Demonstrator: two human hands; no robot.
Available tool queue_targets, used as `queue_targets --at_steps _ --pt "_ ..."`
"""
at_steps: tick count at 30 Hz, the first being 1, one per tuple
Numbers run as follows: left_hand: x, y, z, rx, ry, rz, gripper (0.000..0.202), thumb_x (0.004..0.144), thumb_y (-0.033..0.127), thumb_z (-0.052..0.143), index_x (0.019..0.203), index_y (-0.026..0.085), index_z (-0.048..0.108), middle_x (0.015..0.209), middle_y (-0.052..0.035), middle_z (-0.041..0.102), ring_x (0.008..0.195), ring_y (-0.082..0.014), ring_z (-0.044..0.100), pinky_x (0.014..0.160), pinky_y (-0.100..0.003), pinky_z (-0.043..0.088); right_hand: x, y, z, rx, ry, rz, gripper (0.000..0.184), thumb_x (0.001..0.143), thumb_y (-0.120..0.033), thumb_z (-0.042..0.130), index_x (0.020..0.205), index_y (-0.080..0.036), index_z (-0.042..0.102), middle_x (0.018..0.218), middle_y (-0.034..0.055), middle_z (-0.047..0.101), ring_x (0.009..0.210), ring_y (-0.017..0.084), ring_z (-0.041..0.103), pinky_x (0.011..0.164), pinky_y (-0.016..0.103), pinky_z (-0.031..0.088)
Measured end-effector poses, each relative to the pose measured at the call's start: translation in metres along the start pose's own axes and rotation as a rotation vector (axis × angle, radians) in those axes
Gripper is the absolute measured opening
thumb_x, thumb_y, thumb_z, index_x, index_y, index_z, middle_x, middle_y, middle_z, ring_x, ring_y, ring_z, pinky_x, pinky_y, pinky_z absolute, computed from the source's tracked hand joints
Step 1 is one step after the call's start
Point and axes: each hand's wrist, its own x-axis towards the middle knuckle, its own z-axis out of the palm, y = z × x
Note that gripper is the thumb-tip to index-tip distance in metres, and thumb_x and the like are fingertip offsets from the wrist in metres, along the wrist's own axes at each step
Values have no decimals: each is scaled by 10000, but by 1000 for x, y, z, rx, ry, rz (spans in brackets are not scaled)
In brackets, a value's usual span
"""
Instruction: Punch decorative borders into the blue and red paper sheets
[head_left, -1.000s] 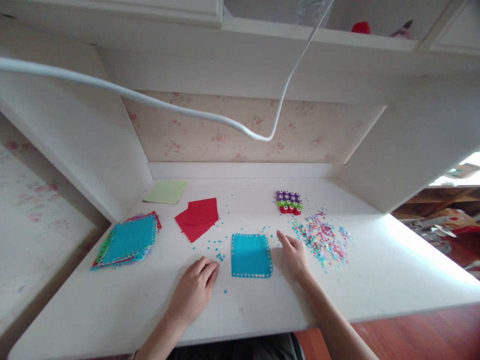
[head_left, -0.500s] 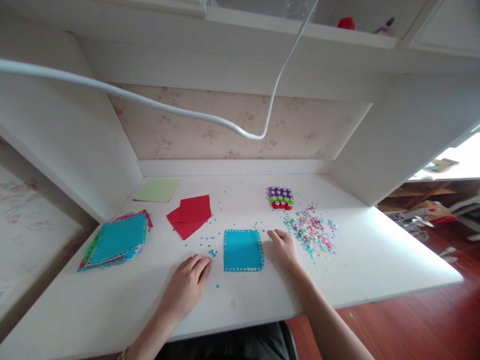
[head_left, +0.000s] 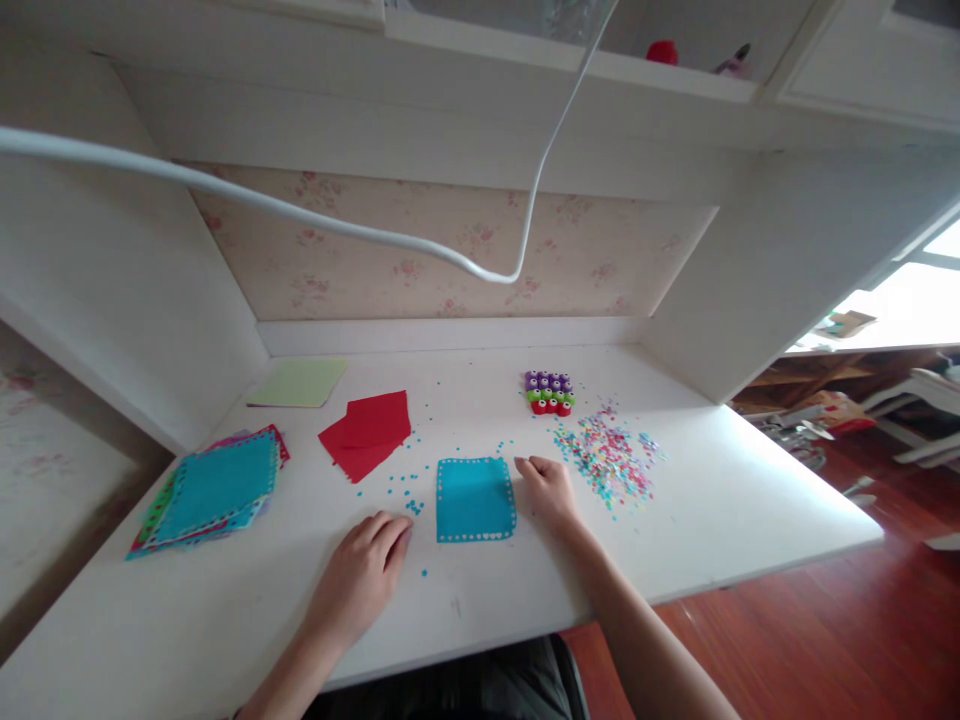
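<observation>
A square of blue paper [head_left: 475,502] with small holes punched along its edges lies flat on the white desk between my hands. My left hand [head_left: 367,560] rests to its left, fingers loosely bent and lying on the desk, beside tiny blue punched-out paper bits [head_left: 413,507]. On the other side, my right hand [head_left: 549,490] lies with curled fingers near the paper's upper right corner. Whether a small thing is between its fingertips is hidden. To the right of it spreads a heap of multicoloured confetti [head_left: 611,457]. Behind stand rows of purple, green and red craft punches [head_left: 550,394].
At the left lies a stack of punched coloured sheets [head_left: 221,485], blue on top. Red paper pieces [head_left: 371,430] and a pale green sheet [head_left: 298,383] lie farther back. A white cable [head_left: 322,218] hangs across the view under the cabinet [head_left: 480,35].
The view has turned slightly right, so everything appears shifted left. Both hands and the blue paper keep about the same places on the desk.
</observation>
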Motion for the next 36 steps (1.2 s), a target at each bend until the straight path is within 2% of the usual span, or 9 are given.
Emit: queue_targets --at_steps 14,36 --pt "2 -1 1 19 25 39 173 950 218 480 1026 221 636 950 -45 688 868 -217 661 804 -377 540 1 4 4 -17 -13 -21 433 795 -467 494 488 -222 311 506 -53 209 504 112 263 481 261 182" --pt "0 1 0 64 -17 19 162 946 194 500 1049 216 624 982 -54 679 886 -221 647 828 -386 526 2 3 1 28 -56 -18 481 828 -567 468 530 -226 307 527 -48 247 525 120 276 487 265 223"
